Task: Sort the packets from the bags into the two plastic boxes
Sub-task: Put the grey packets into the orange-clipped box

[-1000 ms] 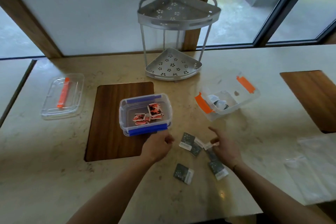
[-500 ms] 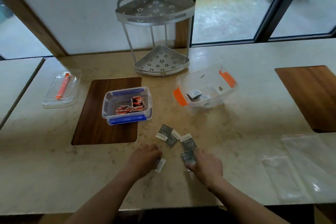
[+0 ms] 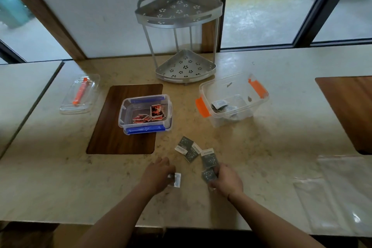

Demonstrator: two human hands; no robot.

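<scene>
Fingers of the left hand (image 3: 159, 175) curl down over a grey packet (image 3: 176, 180) on the counter (image 3: 261, 147), pinching its near end so that only the pale far edge pokes out to the right of the knuckles. Fingers of the right hand (image 3: 226, 180) close around a second grey packet (image 3: 209, 175), gripping it at its right side, the dotted face still showing to the left of the thumb. Just beyond the right fingertips lies a third grey packet (image 3: 209, 158), and a little farther out and to the left two more overlapping packets (image 3: 188, 148) rest flat on the counter. Beyond the left hand stands the blue-clipped box (image 3: 145, 113), partly on a dark wooden inset (image 3: 112, 127), with red packets (image 3: 150, 115) inside. Beyond the right hand sits the orange-clipped box (image 3: 233, 99), holding a few grey packets (image 3: 220, 104). Farther still, between the two boxes, rises a metal corner rack (image 3: 181, 36). Well off to the left lies a clear lid (image 3: 80, 94) with an orange strip. To the right of the right hand, empty clear bags (image 3: 338, 193) lie flat.
</scene>
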